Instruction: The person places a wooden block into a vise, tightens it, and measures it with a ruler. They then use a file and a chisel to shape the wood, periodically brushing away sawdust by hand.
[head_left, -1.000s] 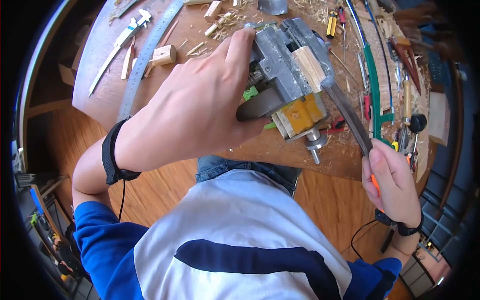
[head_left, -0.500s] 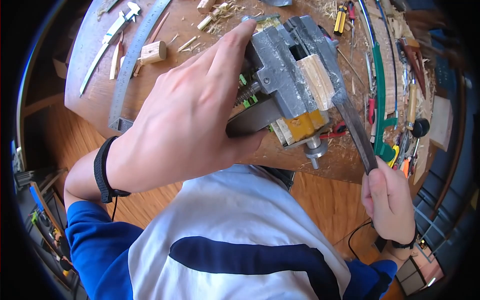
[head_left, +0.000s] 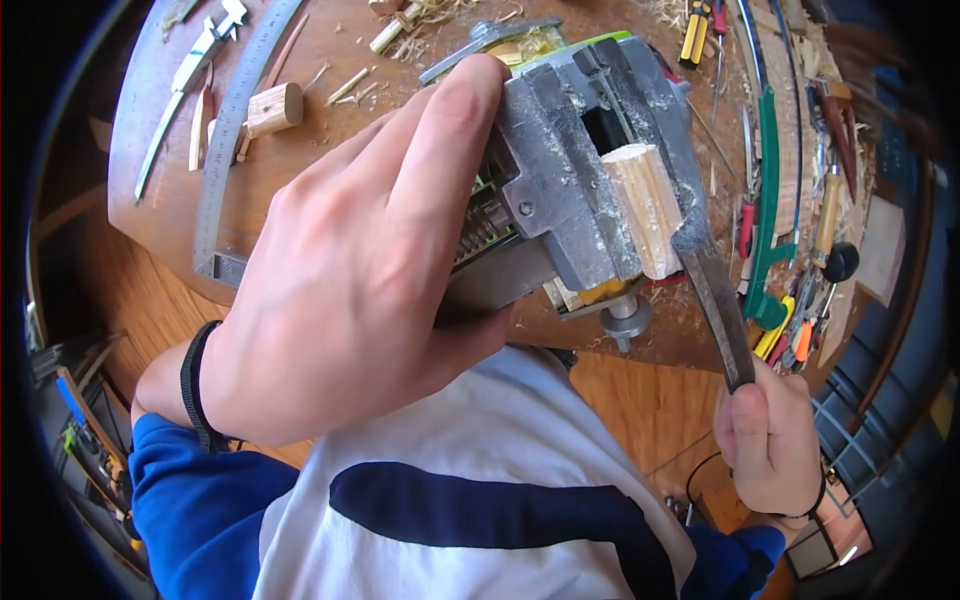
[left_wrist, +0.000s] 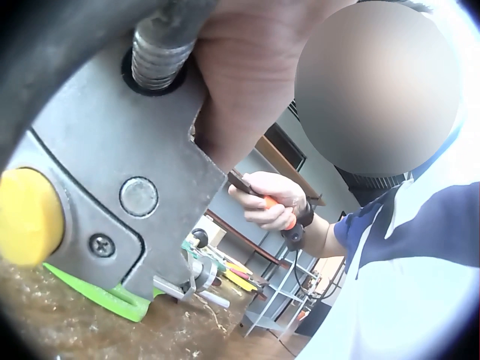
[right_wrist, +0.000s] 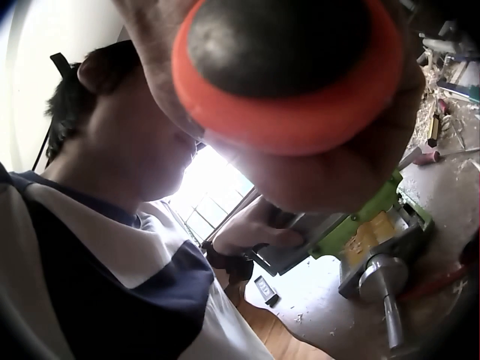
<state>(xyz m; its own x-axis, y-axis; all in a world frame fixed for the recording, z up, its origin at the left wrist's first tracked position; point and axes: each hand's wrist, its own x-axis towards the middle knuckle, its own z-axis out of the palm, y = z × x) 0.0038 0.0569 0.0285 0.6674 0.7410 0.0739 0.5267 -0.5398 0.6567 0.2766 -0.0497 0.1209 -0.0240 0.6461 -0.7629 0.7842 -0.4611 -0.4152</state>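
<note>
A grey bench vise (head_left: 560, 170), dusted with pale filings, stands at the table's near edge. My left hand (head_left: 340, 270) grips its rear body from the left, fingers over the top and thumb below; the palm side is hidden in the head view. A short wooden block (head_left: 640, 205) with rounded sides is clamped in the vise. At lower right, my right hand (head_left: 775, 440) holds a dark metal file (head_left: 720, 310), whose far end lies at the block's right side. The file's orange and black handle (right_wrist: 300, 133) fills the upper right wrist view.
On the table's left lie a steel ruler (head_left: 235, 130), a caliper (head_left: 190, 75) and a wooden offcut (head_left: 275, 110). A green-framed saw (head_left: 768, 200), a yellow-and-black screwdriver (head_left: 697, 35) and several other tools lie on the right. Wood shavings are scattered at the back.
The vise and block appear larger in the head view. The file and my right hand have moved down towards my body. My left hand keeps its hold on the vise.
</note>
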